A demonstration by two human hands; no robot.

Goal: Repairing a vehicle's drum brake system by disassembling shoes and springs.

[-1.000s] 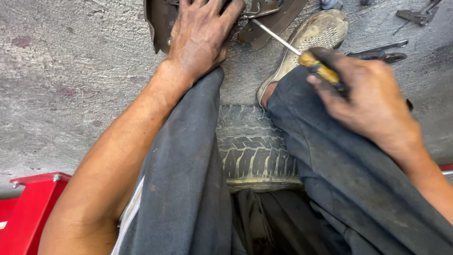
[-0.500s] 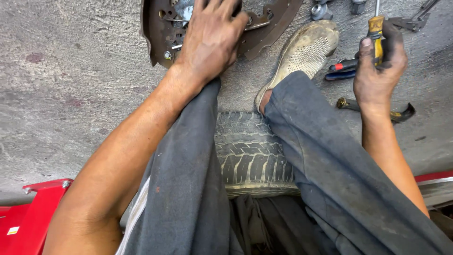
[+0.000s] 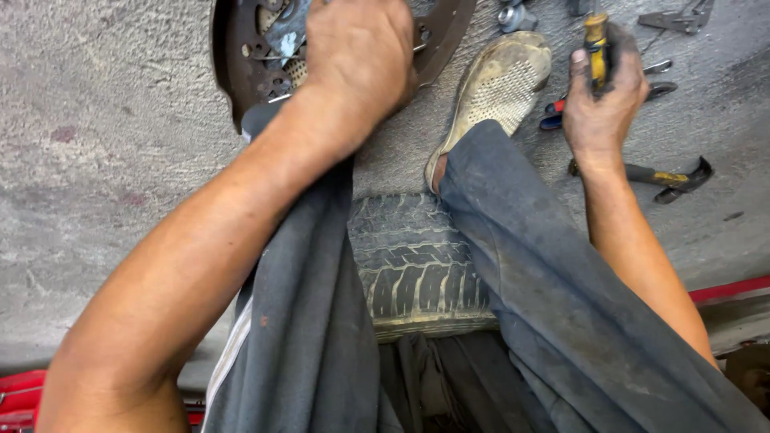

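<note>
Rusty brown metal brake plate [image 3: 241, 60] lies on the concrete floor [image 3: 104, 160] under the left hand [image 3: 361, 60], whose fingers curl down onto its centre. Well apart, the grimy right hand [image 3: 601, 100] is closed around a yellow-handled screwdriver [image 3: 595, 48], held upright above pliers [image 3: 666, 176] on the floor.

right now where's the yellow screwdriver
In the head view it's at upper right, upright in the right hand: the screwdriver sits above the pliers, right of the shoe.
</note>
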